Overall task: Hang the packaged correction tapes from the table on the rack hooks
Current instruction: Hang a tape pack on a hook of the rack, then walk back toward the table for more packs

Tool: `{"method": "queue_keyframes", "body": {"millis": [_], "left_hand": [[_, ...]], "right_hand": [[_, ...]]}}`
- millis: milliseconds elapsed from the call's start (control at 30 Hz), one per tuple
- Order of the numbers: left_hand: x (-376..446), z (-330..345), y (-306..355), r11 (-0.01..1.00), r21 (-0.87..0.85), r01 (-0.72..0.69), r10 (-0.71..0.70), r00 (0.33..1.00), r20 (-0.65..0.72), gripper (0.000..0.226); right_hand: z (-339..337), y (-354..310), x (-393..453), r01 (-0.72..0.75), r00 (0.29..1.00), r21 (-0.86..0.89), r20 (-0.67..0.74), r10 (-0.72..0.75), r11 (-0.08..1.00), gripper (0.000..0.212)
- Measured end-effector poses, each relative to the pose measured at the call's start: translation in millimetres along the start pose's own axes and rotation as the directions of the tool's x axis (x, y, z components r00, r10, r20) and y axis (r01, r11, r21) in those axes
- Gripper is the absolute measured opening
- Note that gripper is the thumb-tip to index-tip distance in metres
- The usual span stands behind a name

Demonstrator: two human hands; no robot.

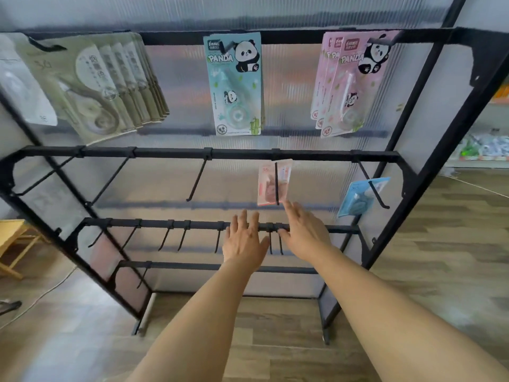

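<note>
In front of the black rack [209, 154], I am reaching out with both hands, holding nothing. My left hand [243, 238] is hovering at the third rail [154, 223], fingers [242, 220] straight and slightly apart. My right hand [304, 230] is stretching flat, fingers spread, just under the pink pack [268, 186] hanging on a second-rail hook. A light blue pack [358, 198] is hanging to its right. Higher up, green packs [110, 81], a teal panda pack [235, 84] and pink panda packs [352, 81] are hanging from the top rail.
</note>
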State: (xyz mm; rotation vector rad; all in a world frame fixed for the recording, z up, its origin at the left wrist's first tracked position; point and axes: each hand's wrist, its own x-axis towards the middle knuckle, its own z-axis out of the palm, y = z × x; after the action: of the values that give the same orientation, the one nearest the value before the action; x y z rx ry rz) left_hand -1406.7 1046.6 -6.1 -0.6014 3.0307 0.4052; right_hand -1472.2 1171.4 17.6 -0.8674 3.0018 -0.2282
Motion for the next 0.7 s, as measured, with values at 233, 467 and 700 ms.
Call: {"method": "queue_keyframes", "body": {"millis": [233,467,700], "left_hand": [[-90.5,6.3,-32.7,0.982,-0.008,0.189,-0.189,0.982,-0.014,0.07],[-191.6,-3.3,-97.2,0.903,-0.059,0.426,-0.428,0.902,-0.049,0.072],[-298.5,-23.0,-185.2,0.765,-0.09,0.637,-0.644,0.758,-0.105,0.074]], "right_hand": [[9.6,-42.3,-53.0,0.209,0.968,-0.017,0.144,-0.205,0.978,0.071],[25.0,-131.0,-103.2,0.496,0.841,0.001,0.249,-0.48,0.868,0.072],[33.4,-258.9,-160.3,0.723,0.66,0.009,0.284,-0.695,0.691,0.073]]}}
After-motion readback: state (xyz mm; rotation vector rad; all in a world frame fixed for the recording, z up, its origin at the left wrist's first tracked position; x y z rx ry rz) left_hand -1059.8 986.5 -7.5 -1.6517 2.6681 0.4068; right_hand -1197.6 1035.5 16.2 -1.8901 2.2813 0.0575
